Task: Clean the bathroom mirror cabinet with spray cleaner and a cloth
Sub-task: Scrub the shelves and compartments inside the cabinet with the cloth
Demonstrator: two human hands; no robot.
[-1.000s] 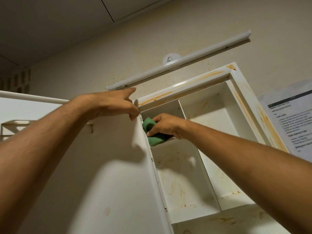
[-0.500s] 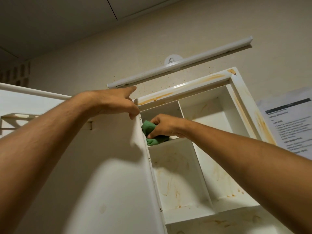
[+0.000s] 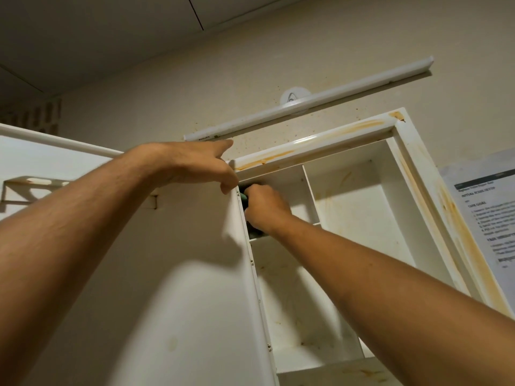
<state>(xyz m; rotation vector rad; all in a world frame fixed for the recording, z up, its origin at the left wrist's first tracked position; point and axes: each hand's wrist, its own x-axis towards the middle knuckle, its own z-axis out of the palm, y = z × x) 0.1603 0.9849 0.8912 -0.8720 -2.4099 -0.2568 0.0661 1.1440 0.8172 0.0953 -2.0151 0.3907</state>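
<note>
One mirror cabinet (image 3: 320,143), orange streaks on its frame at 12 and 3 o'clock and on its shelves: mostly uncleaned, I judge. One open cabinet door (image 3: 167,288); the left hand (image 3: 192,165) grips its top edge. The right hand (image 3: 267,207) clutches one green cloth (image 3: 244,196) in the 10 o'clock compartment.

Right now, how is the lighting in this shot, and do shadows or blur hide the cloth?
Head view: dim, warm light; the left hand, gripping the door at its top, throws a dark shadow across it. Head view: the green cloth under the right hand sits in shade, barely visible. Head view: the notice at the right edge is too blurred to read.
</note>
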